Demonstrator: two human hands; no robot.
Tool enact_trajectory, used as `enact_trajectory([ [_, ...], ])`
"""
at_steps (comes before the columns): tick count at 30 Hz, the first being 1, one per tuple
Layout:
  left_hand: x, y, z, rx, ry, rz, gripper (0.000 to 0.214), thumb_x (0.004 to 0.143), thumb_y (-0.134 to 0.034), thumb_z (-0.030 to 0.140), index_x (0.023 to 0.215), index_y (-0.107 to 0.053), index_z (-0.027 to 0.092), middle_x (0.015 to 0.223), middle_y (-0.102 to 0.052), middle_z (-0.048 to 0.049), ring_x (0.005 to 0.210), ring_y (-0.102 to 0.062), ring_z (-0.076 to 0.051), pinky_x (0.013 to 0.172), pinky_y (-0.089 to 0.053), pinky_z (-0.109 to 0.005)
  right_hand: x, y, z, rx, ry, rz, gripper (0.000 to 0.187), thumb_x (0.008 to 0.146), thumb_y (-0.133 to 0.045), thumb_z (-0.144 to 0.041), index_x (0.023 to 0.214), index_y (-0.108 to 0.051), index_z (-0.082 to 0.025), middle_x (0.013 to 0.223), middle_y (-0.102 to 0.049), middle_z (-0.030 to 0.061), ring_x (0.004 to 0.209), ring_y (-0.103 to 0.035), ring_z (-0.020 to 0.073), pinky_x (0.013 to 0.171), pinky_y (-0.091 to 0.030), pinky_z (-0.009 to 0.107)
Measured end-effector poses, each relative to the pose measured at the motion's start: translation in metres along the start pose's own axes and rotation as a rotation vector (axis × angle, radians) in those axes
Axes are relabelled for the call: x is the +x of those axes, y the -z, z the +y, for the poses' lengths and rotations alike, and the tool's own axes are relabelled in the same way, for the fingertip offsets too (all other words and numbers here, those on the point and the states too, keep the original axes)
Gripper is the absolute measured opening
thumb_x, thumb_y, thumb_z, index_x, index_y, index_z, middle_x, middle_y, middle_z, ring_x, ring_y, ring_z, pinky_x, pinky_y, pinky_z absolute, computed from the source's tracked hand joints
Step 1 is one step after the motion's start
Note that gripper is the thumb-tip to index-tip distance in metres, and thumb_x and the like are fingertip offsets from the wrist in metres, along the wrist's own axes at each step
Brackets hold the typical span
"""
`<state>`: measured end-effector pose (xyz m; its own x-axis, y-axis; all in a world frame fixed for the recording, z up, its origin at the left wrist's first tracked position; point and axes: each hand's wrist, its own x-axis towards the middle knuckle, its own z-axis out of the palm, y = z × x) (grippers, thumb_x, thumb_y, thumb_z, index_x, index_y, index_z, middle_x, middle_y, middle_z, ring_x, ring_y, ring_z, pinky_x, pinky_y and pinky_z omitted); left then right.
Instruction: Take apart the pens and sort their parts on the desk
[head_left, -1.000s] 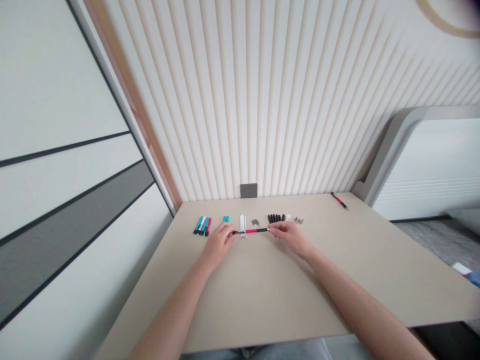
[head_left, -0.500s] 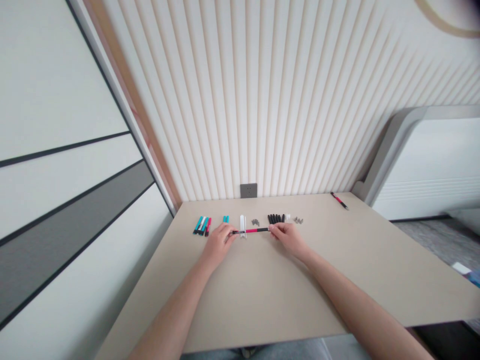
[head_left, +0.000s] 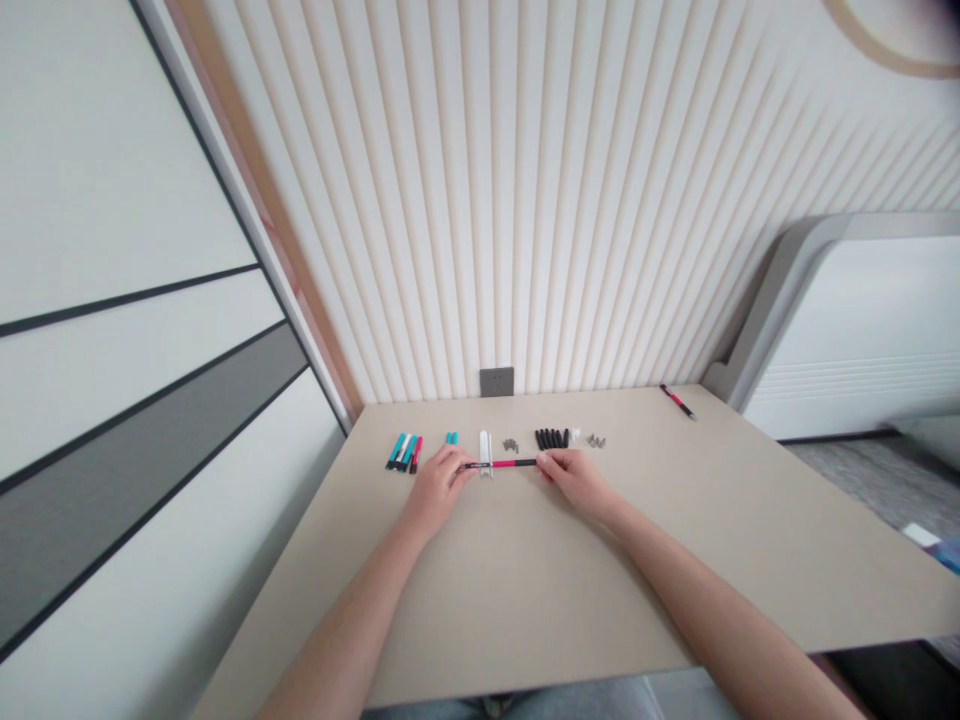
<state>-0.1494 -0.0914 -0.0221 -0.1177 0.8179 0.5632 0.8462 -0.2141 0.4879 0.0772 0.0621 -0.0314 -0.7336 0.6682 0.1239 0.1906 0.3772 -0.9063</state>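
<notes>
A red and black pen (head_left: 504, 463) lies level between my two hands, over the table. My left hand (head_left: 442, 476) pinches its black left end. At the other end, the fingers of my right hand (head_left: 571, 474) close round the black grip, hiding its tip. Just behind the pen are white refill tubes (head_left: 484, 445), small metal pieces (head_left: 511, 446) and a row of black grips (head_left: 552, 438). Two short teal pieces (head_left: 451, 438) lie beyond my left hand. Left of it sit several teal, white and red pen barrels (head_left: 404, 452) with black ends.
More small metal parts (head_left: 596, 441) and tiny white pieces (head_left: 575, 435) lie right of the black grips. A whole red and black pen (head_left: 679, 402) rests at the table's far right. The beige table (head_left: 540, 580) meets a ribbed wall with a grey socket (head_left: 496, 382); a white cabinet stands left.
Both hands keep hold of the pen in almost the same place. The pen's right end sits slightly lower, and my right fingers have shifted a little to the left.
</notes>
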Motion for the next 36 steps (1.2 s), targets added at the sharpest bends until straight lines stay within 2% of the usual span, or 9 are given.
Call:
enact_trajectory([
  [3,0.000,0.001,0.000,-0.006,0.003,0.008,0.009,0.093,-0.054,0.026,0.091,-0.062,0.021,0.093,-0.060,-0.0041,0.092,-0.059,-0.020,0.084,-0.049,-0.034,-0.001,-0.001,-0.001,0.006,0.014,0.003,0.049,0.093,-0.041,-0.055,0.074,-0.065,-0.017,0.061,-0.053,-0.0007,0.057,-0.045,0.0132,0.056,-0.033,0.026],
  [8,0.001,0.001,0.001,-0.013,0.006,0.008,0.010,0.093,-0.054,0.026,0.091,-0.062,0.020,0.092,-0.060,-0.0041,0.090,-0.059,-0.019,0.083,-0.049,-0.034,-0.004,0.001,-0.007,-0.027,0.089,0.035,0.035,0.088,-0.053,-0.051,0.095,-0.065,-0.019,0.071,-0.057,-0.0005,0.064,-0.048,0.0146,0.059,-0.034,0.026],
  [12,0.000,0.001,0.000,-0.018,-0.002,-0.010,0.009,0.093,-0.055,0.024,0.088,-0.061,0.020,0.091,-0.061,-0.0035,0.090,-0.059,-0.019,0.082,-0.048,-0.032,-0.006,0.005,-0.014,-0.128,0.157,0.000,0.033,0.095,-0.043,-0.046,0.088,-0.061,-0.020,0.073,-0.059,-0.0001,0.066,-0.050,0.0143,0.062,-0.036,0.026],
  [16,-0.001,0.001,-0.001,-0.009,0.003,-0.033,0.010,0.093,-0.055,0.024,0.087,-0.061,0.019,0.092,-0.061,-0.0034,0.090,-0.059,-0.019,0.083,-0.047,-0.032,-0.009,0.009,-0.019,-0.240,0.242,-0.059,0.042,0.098,-0.034,-0.046,0.074,-0.055,-0.020,0.068,-0.057,-0.0009,0.065,-0.051,0.0135,0.066,-0.037,0.026],
  [18,0.000,0.002,0.000,0.004,0.006,-0.053,0.010,0.092,-0.056,0.024,0.087,-0.062,0.019,0.093,-0.062,-0.0037,0.091,-0.059,-0.019,0.084,-0.047,-0.033,-0.010,0.009,-0.018,-0.229,0.214,-0.096,0.049,0.098,-0.033,-0.050,0.066,-0.051,-0.019,0.063,-0.055,-0.0010,0.061,-0.050,0.0129,0.064,-0.037,0.025],
  [23,0.000,0.004,0.002,0.044,0.006,-0.082,0.008,0.091,-0.057,0.023,0.087,-0.064,0.019,0.093,-0.063,-0.0041,0.091,-0.059,-0.020,0.085,-0.045,-0.034,-0.011,0.002,-0.010,-0.039,-0.047,-0.198,0.059,0.098,-0.025,-0.057,0.055,-0.042,-0.021,0.046,-0.047,-0.0022,0.045,-0.043,0.0116,0.052,-0.036,0.025],
  [26,0.000,0.004,0.003,0.047,0.028,-0.080,0.008,0.090,-0.058,0.023,0.087,-0.064,0.019,0.093,-0.063,-0.0043,0.090,-0.060,-0.021,0.084,-0.045,-0.034,-0.009,0.000,-0.008,-0.082,0.024,-0.132,0.056,0.098,-0.028,-0.054,0.059,-0.048,-0.019,0.052,-0.052,-0.0011,0.051,-0.046,0.0121,0.056,-0.037,0.025],
  [31,0.000,0.005,0.005,0.063,0.060,-0.090,0.008,0.090,-0.057,0.023,0.086,-0.063,0.019,0.094,-0.063,-0.0044,0.091,-0.060,-0.021,0.083,-0.044,-0.034,-0.006,0.005,-0.009,-0.232,0.225,-0.035,0.034,0.097,-0.040,-0.042,0.081,-0.059,-0.019,0.072,-0.061,0.0002,0.067,-0.054,0.0139,0.063,-0.036,0.025],
  [36,0.000,0.005,0.008,0.095,0.047,-0.105,0.010,0.092,-0.056,0.024,0.086,-0.062,0.019,0.093,-0.062,-0.0041,0.090,-0.059,-0.021,0.082,-0.044,-0.034,-0.008,0.006,-0.012,-0.300,0.224,-0.001,0.036,0.097,-0.039,-0.038,0.071,-0.056,-0.019,0.061,-0.055,-0.0014,0.059,-0.049,0.0128,0.059,-0.033,0.025],
])
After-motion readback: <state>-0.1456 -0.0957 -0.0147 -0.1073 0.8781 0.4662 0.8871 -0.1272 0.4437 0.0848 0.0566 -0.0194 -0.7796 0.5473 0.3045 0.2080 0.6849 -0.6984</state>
